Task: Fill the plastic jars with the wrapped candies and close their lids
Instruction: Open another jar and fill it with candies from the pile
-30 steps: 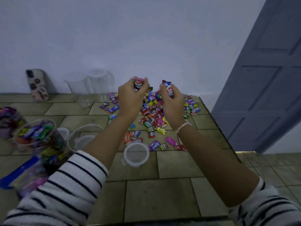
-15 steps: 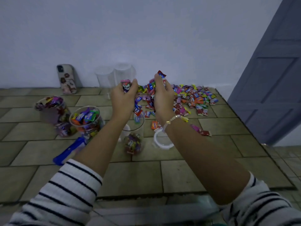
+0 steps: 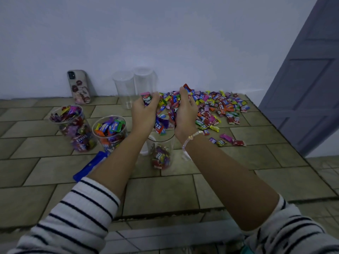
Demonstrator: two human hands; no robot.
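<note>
My left hand (image 3: 144,114) and my right hand (image 3: 185,111) are cupped together around a bunch of wrapped candies, held just above a clear plastic jar (image 3: 160,153) that has a small layer of candies at its bottom. Some candies (image 3: 161,125) are slipping out between my palms toward the jar's mouth. A big pile of loose wrapped candies (image 3: 216,107) lies on the tiled counter behind and right of my hands. Two filled, lidless jars (image 3: 75,125) (image 3: 110,132) stand at the left. Two empty jars (image 3: 123,87) (image 3: 145,79) stand against the wall.
A phone (image 3: 79,87) leans on the wall at the back left. A blue packet (image 3: 88,167) lies beside my left forearm. A white lid (image 3: 187,155) peeks out under my right wrist. The counter's edge (image 3: 165,215) runs below my arms; a grey door (image 3: 308,76) stands right.
The view has swung left and back, bringing the filled jars and the phone into sight. My hands carried the candies from the pile over the jar, and candies now drop from between them.
</note>
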